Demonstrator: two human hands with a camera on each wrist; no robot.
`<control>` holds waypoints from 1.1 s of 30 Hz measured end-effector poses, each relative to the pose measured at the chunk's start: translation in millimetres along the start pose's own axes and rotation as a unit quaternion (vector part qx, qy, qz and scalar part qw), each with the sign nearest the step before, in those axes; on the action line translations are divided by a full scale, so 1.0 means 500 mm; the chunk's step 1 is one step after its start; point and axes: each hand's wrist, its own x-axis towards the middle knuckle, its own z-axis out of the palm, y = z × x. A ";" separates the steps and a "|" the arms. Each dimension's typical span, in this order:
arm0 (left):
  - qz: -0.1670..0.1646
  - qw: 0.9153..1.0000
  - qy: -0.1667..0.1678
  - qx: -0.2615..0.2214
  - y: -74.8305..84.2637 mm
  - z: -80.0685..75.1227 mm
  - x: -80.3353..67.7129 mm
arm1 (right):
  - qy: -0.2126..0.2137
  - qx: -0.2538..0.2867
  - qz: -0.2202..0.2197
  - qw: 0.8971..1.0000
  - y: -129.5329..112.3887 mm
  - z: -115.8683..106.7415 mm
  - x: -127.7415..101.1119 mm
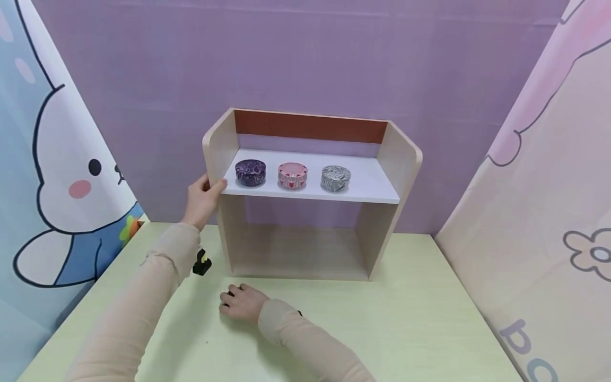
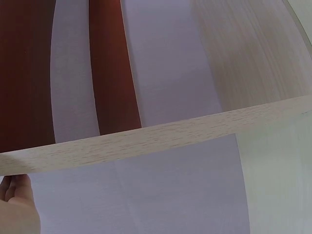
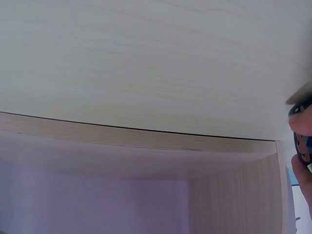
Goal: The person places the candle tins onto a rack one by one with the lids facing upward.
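A small two-level wooden shelf (image 1: 305, 278) stands on the table. My left hand (image 1: 202, 201) holds its left side panel at the height of the white middle board, thumb on the front edge; in the left wrist view the fingers (image 2: 19, 190) are at the panel's edge. Three round tins sit in a row on that board: dark purple (image 1: 250, 173), pink with hearts (image 1: 293, 175) and grey-white with leaf patterns (image 1: 335, 179). Low over the table before the shelf, my right hand (image 1: 243, 303) pinches a dark patterned tin (image 3: 303, 139), mostly hidden under the hand in the head view.
The pale green table (image 1: 410, 318) stretches in front and to both sides of the shelf. A purple cloth (image 1: 310, 58) hangs behind it. Printed cloths flank the table, with a cartoon rabbit (image 1: 81, 154) on the left and a flower (image 1: 599, 254) on the right.
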 end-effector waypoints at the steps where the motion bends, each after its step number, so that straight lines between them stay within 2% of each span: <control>1: -0.001 1.000 0.001 0.002 0.000 0.000 0.000 | -0.001 0.003 -0.001 1.000 0.000 0.000 0.000; 9: -0.005 1.000 -0.001 -0.002 -0.003 0.001 -0.001 | -0.003 0.005 -0.006 1.000 0.012 -0.001 -0.005; 13: -0.003 1.000 0.000 -0.006 -0.004 0.000 0.001 | 0.021 -0.001 0.000 1.000 0.026 0.003 -0.013; 16: 0.001 1.000 0.004 -0.005 -0.003 0.001 0.003 | 0.056 -0.014 0.013 0.998 0.038 0.010 -0.024; 20: 0.004 1.000 0.008 -0.002 -0.002 0.002 0.003 | 0.058 -0.025 0.024 0.998 0.059 0.012 -0.046; 23: 0.007 1.000 0.008 0.000 -0.001 0.001 0.002 | 0.034 -0.005 0.031 0.999 0.076 0.007 -0.068; 26: 0.006 1.000 0.007 -0.002 -0.001 0.002 0.002 | 0.028 0.034 0.048 0.998 0.095 0.005 -0.092; 33: 0.002 1.000 0.007 -0.003 -0.002 0.003 0.003 | 0.078 0.121 0.081 0.986 0.130 0.021 -0.148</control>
